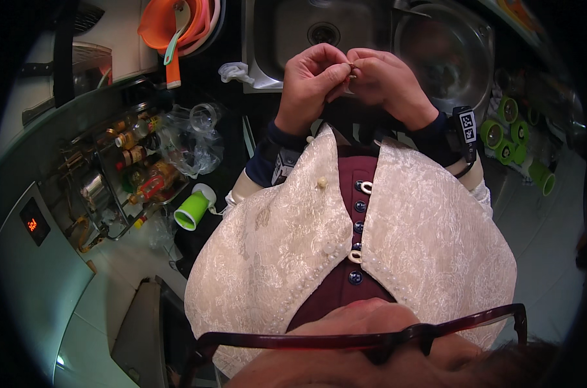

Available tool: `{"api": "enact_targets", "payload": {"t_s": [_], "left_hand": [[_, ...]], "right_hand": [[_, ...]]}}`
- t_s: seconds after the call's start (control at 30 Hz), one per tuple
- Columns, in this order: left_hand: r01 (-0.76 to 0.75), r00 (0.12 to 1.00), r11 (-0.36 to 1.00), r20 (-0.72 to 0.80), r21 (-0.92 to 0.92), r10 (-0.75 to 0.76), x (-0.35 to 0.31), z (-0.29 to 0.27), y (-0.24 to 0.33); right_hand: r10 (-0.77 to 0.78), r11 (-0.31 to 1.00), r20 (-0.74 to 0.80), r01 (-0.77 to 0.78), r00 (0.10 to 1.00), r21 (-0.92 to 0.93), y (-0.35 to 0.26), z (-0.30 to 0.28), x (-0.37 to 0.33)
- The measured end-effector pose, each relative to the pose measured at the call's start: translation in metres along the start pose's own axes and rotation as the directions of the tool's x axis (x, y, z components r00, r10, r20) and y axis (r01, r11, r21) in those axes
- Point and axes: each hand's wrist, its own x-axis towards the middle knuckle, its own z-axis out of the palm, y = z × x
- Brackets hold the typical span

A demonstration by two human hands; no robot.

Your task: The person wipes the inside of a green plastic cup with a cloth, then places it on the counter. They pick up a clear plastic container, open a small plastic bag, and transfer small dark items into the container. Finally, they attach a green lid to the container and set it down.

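Observation:
My left hand and my right hand meet over the front edge of a steel sink. Both hands are closed, their fingertips pinched together around a tiny brownish piece. It is mostly covered by the fingers and too small to name. Behind the hands lies the sink's left bowl with its round drain. To the right, close to my right hand, a round steel basin shows a wet-looking, shiny inside.
Left of the sink lie a crumpled whitish plastic piece and orange basins with a mint-green handled tool. Further left, a wire rack holds several bottles beside a clear plastic bag. Green cylinders stick out on both sides.

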Motion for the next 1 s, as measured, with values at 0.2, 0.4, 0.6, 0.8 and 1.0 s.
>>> {"api": "enact_targets", "payload": {"t_s": [0.2,0.4,0.6,0.8,1.0], "left_hand": [[-0.023,1.000,1.000,-0.011,-0.008,0.023,-0.002,-0.005,0.000],[-0.095,0.984,0.971,-0.128,0.220,0.125,-0.002,-0.007,-0.015],[-0.112,0.976,0.954,-0.148,0.277,0.157,0.000,-0.013,-0.032],[-0.050,0.994,0.998,-0.096,0.031,0.053,-0.005,-0.013,-0.026],[-0.019,0.999,0.999,0.044,0.051,0.016,-0.004,-0.018,-0.006]], "right_hand": [[-0.016,0.973,0.039,0.024,0.999,-0.230,-0.007,0.005,-0.003],[-0.615,-0.259,0.322,0.200,0.720,-0.945,0.008,0.013,0.004],[-0.372,0.670,-0.181,0.128,0.911,-0.732,0.020,0.002,0.013],[0.117,0.992,-0.151,-0.109,0.982,0.064,0.023,-0.007,0.006],[0.117,0.993,-0.073,-0.114,0.990,0.038,0.018,-0.004,0.002]]}}
